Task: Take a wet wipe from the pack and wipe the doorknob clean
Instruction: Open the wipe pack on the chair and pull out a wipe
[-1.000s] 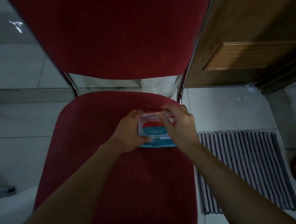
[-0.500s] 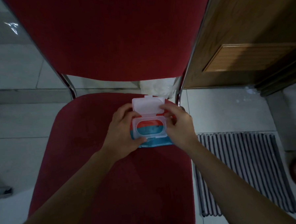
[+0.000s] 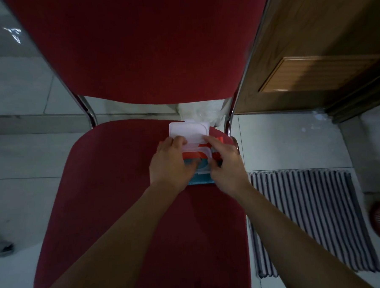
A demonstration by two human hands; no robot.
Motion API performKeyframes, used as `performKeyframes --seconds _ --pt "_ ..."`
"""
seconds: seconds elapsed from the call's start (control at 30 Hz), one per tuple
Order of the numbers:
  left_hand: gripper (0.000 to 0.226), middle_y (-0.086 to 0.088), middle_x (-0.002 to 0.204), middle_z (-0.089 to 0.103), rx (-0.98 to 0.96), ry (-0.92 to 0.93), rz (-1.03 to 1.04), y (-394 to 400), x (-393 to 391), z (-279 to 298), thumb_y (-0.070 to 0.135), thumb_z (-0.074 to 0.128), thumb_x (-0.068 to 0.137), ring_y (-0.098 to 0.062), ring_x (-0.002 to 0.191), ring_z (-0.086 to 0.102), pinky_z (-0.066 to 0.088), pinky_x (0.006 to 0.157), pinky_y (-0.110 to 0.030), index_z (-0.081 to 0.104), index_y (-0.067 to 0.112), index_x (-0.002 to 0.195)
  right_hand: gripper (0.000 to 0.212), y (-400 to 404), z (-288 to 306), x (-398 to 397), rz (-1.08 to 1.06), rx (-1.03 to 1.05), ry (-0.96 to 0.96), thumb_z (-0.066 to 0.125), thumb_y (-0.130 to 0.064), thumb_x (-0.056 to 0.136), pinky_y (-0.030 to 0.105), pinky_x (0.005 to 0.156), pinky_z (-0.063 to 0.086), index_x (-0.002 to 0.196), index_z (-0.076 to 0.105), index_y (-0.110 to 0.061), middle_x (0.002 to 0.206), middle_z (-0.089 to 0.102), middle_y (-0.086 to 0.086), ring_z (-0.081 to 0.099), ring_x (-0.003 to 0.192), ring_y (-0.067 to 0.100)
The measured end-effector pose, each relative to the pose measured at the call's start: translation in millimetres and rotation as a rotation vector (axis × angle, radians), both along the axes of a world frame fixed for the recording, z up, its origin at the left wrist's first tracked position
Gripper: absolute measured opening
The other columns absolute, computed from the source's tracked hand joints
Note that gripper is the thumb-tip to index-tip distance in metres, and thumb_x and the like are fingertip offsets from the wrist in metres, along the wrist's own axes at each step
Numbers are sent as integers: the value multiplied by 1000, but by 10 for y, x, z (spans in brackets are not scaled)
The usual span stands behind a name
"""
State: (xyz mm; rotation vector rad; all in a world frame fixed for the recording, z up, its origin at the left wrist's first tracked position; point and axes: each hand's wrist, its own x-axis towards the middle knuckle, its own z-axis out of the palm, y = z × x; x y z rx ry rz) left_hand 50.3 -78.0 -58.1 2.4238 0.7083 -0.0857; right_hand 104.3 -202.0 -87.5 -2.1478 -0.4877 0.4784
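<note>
A red and teal wet wipe pack (image 3: 201, 180) lies at the back right of the red chair seat (image 3: 121, 191). Its white flip lid (image 3: 189, 131) stands folded back, open. My left hand (image 3: 171, 164) grips the pack's left side, with the thumb lying over the lid frame. My right hand (image 3: 225, 164) covers the pack's right side, its fingers at the opening, hiding what they touch there. No wipe shows outside the pack. The doorknob is out of view.
The chair's red backrest (image 3: 140, 47) fills the upper view between chrome tubes (image 3: 88, 111). A wooden door (image 3: 323, 55) stands at the right. A striped mat (image 3: 309, 221) lies on the tiled floor right of the chair. White plastic (image 3: 200, 113) shows behind the seat.
The lid, nearly down a second ago, has swung fully open and back. My right hand has moved from the lid down to the opening. My left hand stays on the pack.
</note>
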Motion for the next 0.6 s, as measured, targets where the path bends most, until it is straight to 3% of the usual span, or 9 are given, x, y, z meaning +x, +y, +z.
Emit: performKeyframes --seconds 0.27,0.43,0.6 --pt "61 -6 111 53 108 94 -43 -59 70 -36 50 67 69 -25 102 50 48 79 -41 40 16 111 69 -48 30 32 17 -24 72 55 12 74 44 96 47 134 44 -21 125 52 13 45 119 27" --pt "32 -8 96 59 182 -95 -185 -61 -17 -84 35 63 78 -26 91 54 42 72 -35 51 11 94 65 -53 81 16 34 -47 55 53 9 80 35 99 42 136 41 -21 127 50 10 40 121 23" --pt "18 -7 94 59 132 -109 -232 -48 -12 -88 24 58 82 -23 91 54 48 71 -35 60 9 91 62 -51 61 21 41 -19 23 55 10 78 43 96 46 133 45 -16 127 54 10 46 117 28"
